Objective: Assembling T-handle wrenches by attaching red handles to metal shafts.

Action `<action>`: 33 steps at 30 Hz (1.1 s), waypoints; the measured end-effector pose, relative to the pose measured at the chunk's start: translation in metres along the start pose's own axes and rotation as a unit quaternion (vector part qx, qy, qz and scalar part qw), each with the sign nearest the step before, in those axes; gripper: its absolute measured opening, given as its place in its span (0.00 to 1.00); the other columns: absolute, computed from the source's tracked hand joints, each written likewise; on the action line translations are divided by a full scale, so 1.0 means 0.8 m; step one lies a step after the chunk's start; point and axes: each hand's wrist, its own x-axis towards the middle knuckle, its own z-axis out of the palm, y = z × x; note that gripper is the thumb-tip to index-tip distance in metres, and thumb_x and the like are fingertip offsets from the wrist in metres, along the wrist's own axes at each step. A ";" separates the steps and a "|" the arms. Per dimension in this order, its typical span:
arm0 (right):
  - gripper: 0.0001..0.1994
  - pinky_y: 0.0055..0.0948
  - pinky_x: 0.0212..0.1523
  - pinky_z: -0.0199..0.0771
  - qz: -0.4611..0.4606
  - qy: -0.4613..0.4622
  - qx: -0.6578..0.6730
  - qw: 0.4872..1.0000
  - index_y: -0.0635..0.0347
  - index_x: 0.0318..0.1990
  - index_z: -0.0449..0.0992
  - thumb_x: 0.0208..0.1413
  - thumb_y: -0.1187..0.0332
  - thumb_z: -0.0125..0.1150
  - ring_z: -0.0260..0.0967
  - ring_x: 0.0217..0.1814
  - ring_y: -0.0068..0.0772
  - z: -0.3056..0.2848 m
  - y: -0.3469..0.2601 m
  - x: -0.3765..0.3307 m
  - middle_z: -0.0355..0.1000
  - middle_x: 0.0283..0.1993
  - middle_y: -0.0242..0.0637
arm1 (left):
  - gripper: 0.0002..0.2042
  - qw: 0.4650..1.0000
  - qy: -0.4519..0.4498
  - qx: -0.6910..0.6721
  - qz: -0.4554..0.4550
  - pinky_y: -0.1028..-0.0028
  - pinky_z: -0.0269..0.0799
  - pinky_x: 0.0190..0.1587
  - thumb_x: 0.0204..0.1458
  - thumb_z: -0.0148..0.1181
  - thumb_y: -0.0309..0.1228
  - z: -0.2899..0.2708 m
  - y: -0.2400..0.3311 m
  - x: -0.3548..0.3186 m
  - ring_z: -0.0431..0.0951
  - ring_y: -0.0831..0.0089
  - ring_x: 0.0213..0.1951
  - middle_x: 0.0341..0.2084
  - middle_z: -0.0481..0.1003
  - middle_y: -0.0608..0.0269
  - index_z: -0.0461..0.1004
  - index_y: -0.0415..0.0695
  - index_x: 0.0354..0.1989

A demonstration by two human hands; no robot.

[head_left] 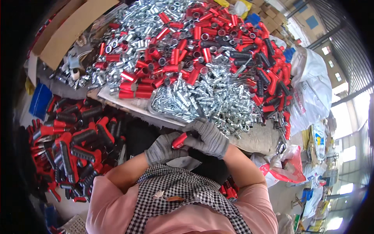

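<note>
Both of my hands wear grey knit gloves and meet in front of my chest, just off the near edge of the bench. Between them is a red and black handle (pixel 179 141), its red end turned toward me. My left hand (pixel 163 149) is closed around it from the left. From the right, my right hand (pixel 209 139) closes on its dark part, and its fingers hide much of the piece. Beyond the gloves lies a heap of small silver metal fittings (pixel 183 99). Red metal tubes (pixel 136 87) are piled to the left of those fittings.
Finished-looking red and black handles (pixel 74 152) fill the space at my left. More black and red grips (pixel 269 66) lie at the bench's right, beside a white sack (pixel 311 85). A cardboard box (pixel 72 37) stands at the far left. A red and white bag (pixel 284 167) sits lower right.
</note>
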 end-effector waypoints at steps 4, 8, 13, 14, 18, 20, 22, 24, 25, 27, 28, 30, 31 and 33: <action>0.19 0.33 0.40 0.73 0.003 -0.045 0.006 0.999 0.59 0.47 0.74 0.47 0.65 0.68 0.72 0.39 0.39 -0.029 0.005 0.002 0.72 0.40 0.41 | 0.24 0.998 0.020 0.057 0.017 0.67 0.73 0.42 0.43 0.70 0.40 0.006 -0.024 -0.002 0.78 0.60 0.38 0.37 0.75 0.55 0.72 0.43 0.48; 0.19 0.37 0.44 0.74 0.088 0.178 -0.272 0.942 0.57 0.49 0.74 0.48 0.65 0.65 0.73 0.42 0.43 -0.115 0.098 -0.007 0.72 0.44 0.43 | 0.26 0.993 0.014 0.067 -0.092 0.67 0.73 0.39 0.41 0.70 0.43 -0.009 0.004 -0.007 0.77 0.58 0.35 0.33 0.75 0.53 0.72 0.42 0.47; 0.20 0.42 0.59 0.63 0.144 0.193 -0.548 0.801 0.48 0.45 0.76 0.39 0.65 0.65 0.62 0.57 0.48 -0.224 0.224 -0.003 0.67 0.53 0.39 | 0.25 0.987 0.008 0.043 -0.155 0.67 0.73 0.38 0.41 0.71 0.43 -0.010 0.010 -0.004 0.77 0.60 0.33 0.31 0.75 0.54 0.73 0.41 0.45; 0.17 0.43 0.59 0.62 0.117 0.202 -0.556 0.798 0.47 0.41 0.77 0.37 0.65 0.66 0.62 0.56 0.46 -0.226 0.241 0.000 0.68 0.51 0.38 | 0.25 0.989 0.004 0.047 -0.140 0.67 0.73 0.38 0.41 0.71 0.42 -0.008 0.010 -0.003 0.77 0.61 0.33 0.31 0.75 0.54 0.73 0.41 0.45; 0.12 0.42 0.60 0.61 0.144 0.156 -0.548 0.809 0.49 0.35 0.77 0.38 0.66 0.64 0.61 0.58 0.44 -0.232 0.259 0.013 0.69 0.50 0.36 | 0.24 0.989 -0.007 0.086 -0.116 0.67 0.72 0.39 0.42 0.70 0.42 0.001 0.010 0.000 0.77 0.60 0.34 0.31 0.75 0.54 0.73 0.42 0.44; 0.12 0.42 0.60 0.60 0.091 0.178 -0.529 0.825 0.50 0.35 0.77 0.37 0.69 0.63 0.62 0.57 0.45 -0.238 0.249 0.004 0.69 0.50 0.37 | 0.24 0.989 -0.008 0.060 -0.136 0.67 0.72 0.39 0.42 0.70 0.43 0.003 0.017 -0.001 0.77 0.59 0.34 0.31 0.75 0.54 0.73 0.42 0.44; 0.13 0.42 0.58 0.64 0.038 0.175 -0.539 0.823 0.51 0.38 0.78 0.41 0.68 0.63 0.65 0.53 0.43 -0.245 0.249 -0.010 0.71 0.47 0.38 | 0.24 0.988 -0.011 0.034 -0.153 0.66 0.72 0.39 0.42 0.70 0.43 0.003 0.018 0.000 0.76 0.58 0.34 0.32 0.75 0.53 0.73 0.42 0.44; 0.14 0.38 0.52 0.69 0.143 0.227 -0.395 0.878 0.52 0.44 0.77 0.48 0.66 0.61 0.70 0.47 0.41 -0.236 0.223 -0.028 0.73 0.44 0.39 | 0.24 0.989 -0.032 0.060 -0.134 0.66 0.72 0.39 0.43 0.69 0.45 0.003 0.006 0.000 0.76 0.57 0.35 0.32 0.75 0.53 0.73 0.42 0.44; 0.15 0.35 0.45 0.73 0.099 0.314 -0.266 0.906 0.55 0.48 0.75 0.53 0.64 0.59 0.74 0.39 0.40 -0.229 0.234 -0.051 0.75 0.41 0.41 | 0.24 0.989 -0.043 0.062 -0.130 0.66 0.72 0.39 0.43 0.69 0.45 0.007 0.009 0.005 0.76 0.57 0.35 0.32 0.75 0.53 0.73 0.42 0.44; 0.15 0.33 0.40 0.74 0.078 0.277 0.020 0.957 0.57 0.48 0.76 0.54 0.63 0.59 0.75 0.36 0.37 -0.182 0.140 -0.059 0.76 0.39 0.42 | 0.23 0.989 -0.019 0.086 -0.120 0.65 0.72 0.38 0.43 0.68 0.46 0.012 0.010 0.008 0.77 0.55 0.35 0.31 0.75 0.51 0.73 0.43 0.42; 0.14 0.33 0.39 0.74 0.099 0.201 -0.034 0.974 0.57 0.45 0.77 0.52 0.62 0.61 0.75 0.35 0.36 -0.158 0.107 -0.064 0.76 0.37 0.41 | 0.23 0.989 -0.024 0.087 -0.118 0.65 0.72 0.38 0.43 0.68 0.46 0.015 0.012 0.011 0.77 0.55 0.35 0.31 0.75 0.51 0.73 0.43 0.42; 0.12 0.34 0.40 0.74 0.085 0.085 -0.077 0.990 0.56 0.40 0.78 0.50 0.61 0.63 0.75 0.36 0.40 -0.118 0.049 -0.076 0.76 0.35 0.41 | 0.21 0.984 -0.015 0.173 -0.029 0.63 0.73 0.36 0.44 0.67 0.45 0.026 0.021 0.019 0.77 0.53 0.34 0.30 0.75 0.50 0.73 0.43 0.40; 0.11 0.36 0.42 0.74 0.043 0.041 -0.067 0.996 0.54 0.38 0.78 0.49 0.61 0.63 0.74 0.39 0.43 -0.101 0.026 -0.078 0.76 0.36 0.41 | 0.21 0.984 -0.021 0.174 -0.029 0.63 0.73 0.36 0.44 0.67 0.45 0.031 0.028 0.022 0.77 0.53 0.34 0.30 0.75 0.50 0.73 0.43 0.40; 0.09 0.37 0.45 0.72 0.058 -0.023 -0.060 0.996 0.54 0.35 0.78 0.47 0.62 0.64 0.73 0.39 0.42 -0.079 0.003 -0.084 0.75 0.34 0.39 | 0.20 0.968 -0.074 0.238 -0.036 0.60 0.73 0.35 0.44 0.67 0.44 0.045 0.040 0.031 0.76 0.51 0.33 0.29 0.75 0.49 0.72 0.43 0.38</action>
